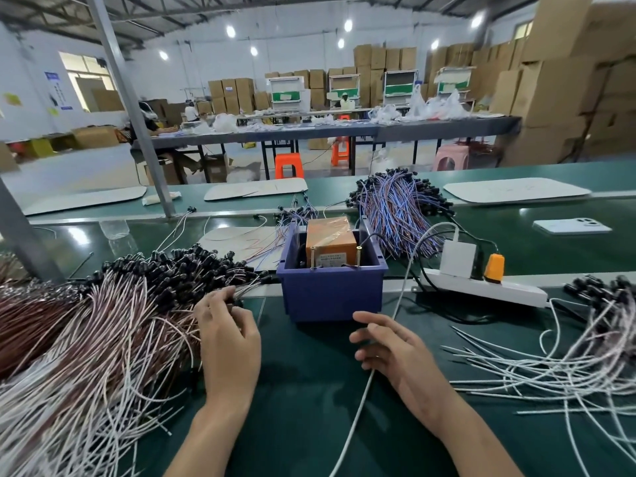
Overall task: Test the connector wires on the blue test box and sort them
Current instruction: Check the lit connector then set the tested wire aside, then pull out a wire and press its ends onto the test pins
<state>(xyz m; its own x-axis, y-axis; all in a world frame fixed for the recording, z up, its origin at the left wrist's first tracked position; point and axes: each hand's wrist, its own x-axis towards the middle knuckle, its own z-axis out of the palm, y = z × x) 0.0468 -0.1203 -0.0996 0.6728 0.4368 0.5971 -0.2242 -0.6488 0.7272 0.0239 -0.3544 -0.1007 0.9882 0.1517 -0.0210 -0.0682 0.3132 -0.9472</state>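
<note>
Black-plugged pink-and-white connector wires (130,304) are heaped at the green table's (309,390) left edge, one pinched by the left hand (229,342). The right hand (395,352) is held open before the blue plastic test box (330,294). A smaller white-wire pile (568,356) is laid at the right edge; most are judged untested.

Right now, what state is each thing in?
left grip, pinching a connector at the left pile's edge
right grip, open, holding nothing
blue test box, upright, orange tester inside
power strip, white adapter and orange plug inserted
phone, face down
</note>
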